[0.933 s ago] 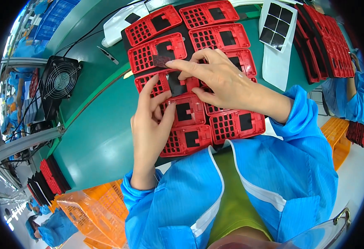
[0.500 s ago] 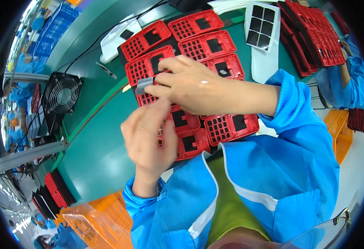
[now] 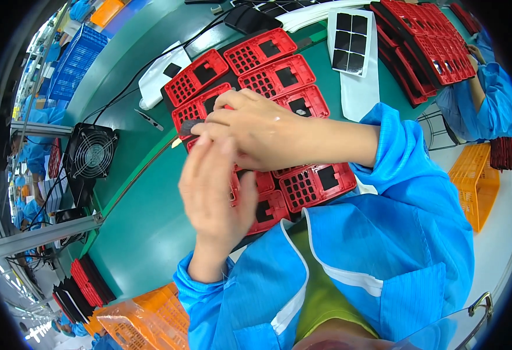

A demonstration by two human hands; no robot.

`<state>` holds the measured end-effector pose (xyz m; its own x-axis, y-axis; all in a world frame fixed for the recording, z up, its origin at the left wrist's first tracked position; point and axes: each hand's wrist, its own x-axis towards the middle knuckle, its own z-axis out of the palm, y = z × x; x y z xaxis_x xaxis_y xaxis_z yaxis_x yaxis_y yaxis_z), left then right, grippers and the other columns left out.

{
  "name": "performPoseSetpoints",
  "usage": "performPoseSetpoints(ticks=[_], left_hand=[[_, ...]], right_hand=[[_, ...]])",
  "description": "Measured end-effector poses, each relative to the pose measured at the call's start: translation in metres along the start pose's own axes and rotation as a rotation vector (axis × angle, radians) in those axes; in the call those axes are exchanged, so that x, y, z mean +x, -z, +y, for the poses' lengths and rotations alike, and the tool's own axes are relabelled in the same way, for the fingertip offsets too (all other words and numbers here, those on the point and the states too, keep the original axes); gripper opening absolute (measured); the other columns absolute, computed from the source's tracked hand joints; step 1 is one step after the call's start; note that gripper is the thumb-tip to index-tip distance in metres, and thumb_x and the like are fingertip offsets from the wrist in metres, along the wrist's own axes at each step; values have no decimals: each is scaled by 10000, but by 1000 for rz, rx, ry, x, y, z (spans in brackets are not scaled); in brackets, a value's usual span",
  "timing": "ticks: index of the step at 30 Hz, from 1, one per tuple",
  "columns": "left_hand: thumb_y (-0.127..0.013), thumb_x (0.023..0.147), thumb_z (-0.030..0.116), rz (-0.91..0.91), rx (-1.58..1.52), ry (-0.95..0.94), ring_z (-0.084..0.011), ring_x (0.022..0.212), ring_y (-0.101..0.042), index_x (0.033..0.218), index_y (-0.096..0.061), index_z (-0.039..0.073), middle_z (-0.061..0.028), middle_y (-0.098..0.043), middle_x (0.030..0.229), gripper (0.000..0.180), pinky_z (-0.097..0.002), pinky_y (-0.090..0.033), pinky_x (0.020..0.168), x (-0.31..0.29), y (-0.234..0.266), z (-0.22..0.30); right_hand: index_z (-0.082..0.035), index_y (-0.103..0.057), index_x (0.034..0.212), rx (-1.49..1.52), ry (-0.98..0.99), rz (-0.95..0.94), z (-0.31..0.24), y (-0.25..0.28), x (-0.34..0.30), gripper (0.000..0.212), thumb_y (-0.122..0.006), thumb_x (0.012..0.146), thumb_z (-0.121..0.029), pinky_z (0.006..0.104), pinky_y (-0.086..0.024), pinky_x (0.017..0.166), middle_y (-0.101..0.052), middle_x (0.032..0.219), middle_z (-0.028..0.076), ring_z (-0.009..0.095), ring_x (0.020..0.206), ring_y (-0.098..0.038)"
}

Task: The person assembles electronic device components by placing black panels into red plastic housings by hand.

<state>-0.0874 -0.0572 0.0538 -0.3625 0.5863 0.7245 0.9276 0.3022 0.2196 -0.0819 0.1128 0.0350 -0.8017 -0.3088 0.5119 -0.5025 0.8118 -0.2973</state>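
Observation:
Several red plastic phone housings (image 3: 276, 76), with keypad holes and a dark square opening each, lie in rows on a dark tray. My right hand (image 3: 259, 125) reaches over the left row with fingers curled. At its fingertips a small dark grey piece (image 3: 188, 128) sticks out over a housing's edge; its kind is unclear. Just below, my left hand (image 3: 212, 192), slightly blurred, holds nothing visible, its fingers stretched out and the tips close to the right fingers. The two hands hide the middle housings.
A white sheet of black square stickers (image 3: 349, 44) lies at the far right beside stacked red housing trays (image 3: 425, 44), where another person's arm (image 3: 483, 87) reaches in. A fan (image 3: 91, 150), a pen-like tool (image 3: 149, 119) and a white pouch (image 3: 161, 76) are to the left. An orange crate (image 3: 145, 318) stands near left.
The grey piece has tilted and looks darker at my right fingertips. My left hand's fingers have straightened and pointed up. The whole view has shifted slightly.

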Motion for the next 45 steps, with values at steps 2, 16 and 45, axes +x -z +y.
performPoseSetpoints(ticks=[2,16,45], left_hand=[[-772,676,-59,113,-113,176,-287,977,-630,1052,-657,7,-127,-669,1006,398,-352,-485,845,-4,0,-6],[-742,805,36,77,-527,610,-100,637,-533,906,-660,-6,-43,-628,785,137,-227,-441,614,-21,-6,-29],[-687,851,-7,-143,-340,796,-2,600,-395,1052,-608,6,46,-596,710,217,-167,-313,524,-61,-12,5]], right_hand=[[-43,-560,1229,104,-24,3,5,11,-5,522,-706,741,-156,431,-423,933,-592,1091,138,315,1080,-510],[-55,-582,1169,986,-295,-25,-5,14,-40,458,-763,766,-173,329,-432,909,-594,1132,76,194,1079,-552],[-29,-590,1088,65,-100,-47,-29,7,-68,446,-782,705,-152,399,-421,837,-604,1036,105,273,1005,-539]])
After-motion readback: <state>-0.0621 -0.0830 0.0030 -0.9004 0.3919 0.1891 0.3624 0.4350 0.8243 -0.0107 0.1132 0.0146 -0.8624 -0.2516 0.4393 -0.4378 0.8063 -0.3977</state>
